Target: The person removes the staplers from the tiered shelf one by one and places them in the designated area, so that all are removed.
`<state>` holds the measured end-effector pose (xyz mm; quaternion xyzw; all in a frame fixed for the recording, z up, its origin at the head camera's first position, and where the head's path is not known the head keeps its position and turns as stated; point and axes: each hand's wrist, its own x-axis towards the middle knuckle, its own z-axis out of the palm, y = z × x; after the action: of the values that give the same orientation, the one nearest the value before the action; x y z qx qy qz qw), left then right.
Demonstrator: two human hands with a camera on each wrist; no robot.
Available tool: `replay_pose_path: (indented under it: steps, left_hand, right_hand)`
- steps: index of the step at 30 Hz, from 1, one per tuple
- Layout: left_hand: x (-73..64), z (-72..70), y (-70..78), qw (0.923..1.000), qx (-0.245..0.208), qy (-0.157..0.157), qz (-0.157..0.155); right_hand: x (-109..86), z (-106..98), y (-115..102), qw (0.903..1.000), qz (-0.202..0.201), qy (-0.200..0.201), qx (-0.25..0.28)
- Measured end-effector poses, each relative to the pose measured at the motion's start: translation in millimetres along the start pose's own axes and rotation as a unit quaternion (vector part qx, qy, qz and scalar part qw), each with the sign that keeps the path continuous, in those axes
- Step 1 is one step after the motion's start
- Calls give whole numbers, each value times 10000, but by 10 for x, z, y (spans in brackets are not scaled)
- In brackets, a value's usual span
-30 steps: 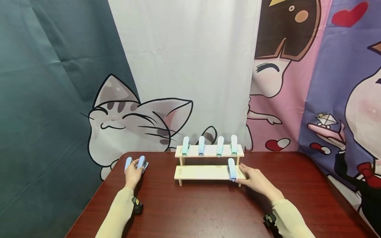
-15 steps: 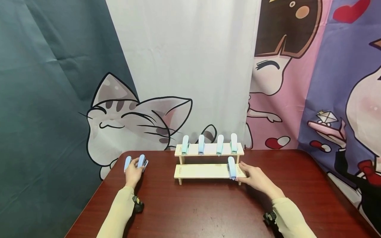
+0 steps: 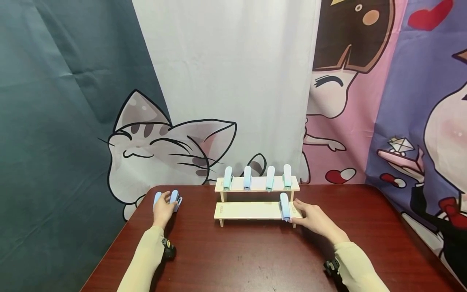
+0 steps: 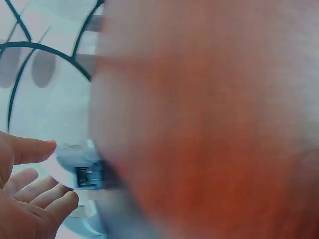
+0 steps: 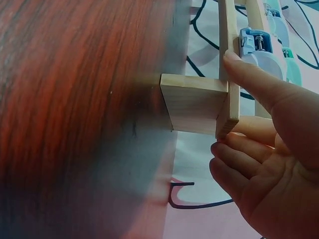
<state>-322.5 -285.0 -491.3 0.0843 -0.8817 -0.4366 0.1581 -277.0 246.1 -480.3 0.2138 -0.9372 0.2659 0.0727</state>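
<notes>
On the left of the table, my left hand (image 3: 163,210) has its thumb and fingers on either side of a small blue stapler (image 3: 174,197). A second blue stapler (image 3: 157,198) stands just left of those fingers. Seen from the left wrist, the held stapler (image 4: 82,169) shows its front end between thumb and fingertips. My right hand (image 3: 315,221) grips the right end of the two-tier wooden rack (image 3: 244,211), thumb along the front edge, fingers behind the board. Close by that thumb, a blue stapler (image 3: 284,207) stands on the lower tier.
Several pale green and blue staplers, including a leftmost green stapler (image 3: 228,178), line the rack's upper tier. A cartoon-printed curtain (image 3: 233,81) hangs right behind the dark red table (image 3: 233,259). A black wrist camera (image 3: 168,248) sits on each sleeve.
</notes>
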Motion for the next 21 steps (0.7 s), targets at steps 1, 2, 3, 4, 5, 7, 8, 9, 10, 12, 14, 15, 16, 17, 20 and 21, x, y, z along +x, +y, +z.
replay_pose_path:
  steps: [1, 2, 3, 4, 5, 7, 8, 9, 10, 12, 14, 15, 16, 17, 20, 21]
  left_hand:
    - [12, -20, 26, 10000, -11, 27, 13]
    - [26, -39, 53, 10000, -24, 43, 31]
    - [36, -62, 81, 10000, -60, 60, 47]
    - [49, -82, 111, 9999, -82, 95, 98]
    - [61, -100, 135, 9998, -88, 132, 145]
    - [74, -132, 179, 9995, -93, 196, 219]
    - [76, -143, 196, 9994, -101, 210, 238]
    - [75, -152, 210, 9994, -124, 219, 236]
    - [69, -157, 224, 9994, -118, 214, 246]
    - [51, -158, 256, 9994, -139, 166, 253]
    - [31, -148, 312, 9993, -177, 98, 308]
    - [26, -140, 349, 9990, -233, 74, 363]
    - [20, -131, 396, 9985, -293, 65, 463]
    - [15, -122, 449, 9978, -363, 67, 548]
    - [-5, -100, 648, 9949, -582, 94, 822]
    - [-12, -91, 722, 9933, -701, 106, 916]
  right_hand:
    - [0, 0, 1, 10000, 5, -16, -8]
    - [0, 0, 3, 10000, 10, -30, -16]
    - [1, 0, 6, 10000, 13, -40, -24]
    - [3, -1, 9, 10000, 15, -48, -41]
    - [5, -3, 10, 10000, 23, -50, -48]
    - [9, -6, 9, 10000, 21, -52, -48]
    - [11, -8, 11, 10000, 13, -50, -52]
    - [12, -9, 9, 10000, 5, -55, -52]
    - [13, -9, 6, 10000, 4, -60, -45]
    - [13, -7, 1, 10000, 19, -79, -25]
    - [13, -6, 0, 9999, 27, -111, -23]
    - [13, -5, -2, 9999, 34, -122, -18]
    - [12, -5, -4, 9999, 40, -114, -15]
    - [11, -6, -6, 9999, 41, -106, -22]
    - [10, -7, -10, 10000, 12, -84, -33]
    - [10, -7, -14, 10000, 16, -71, -22]
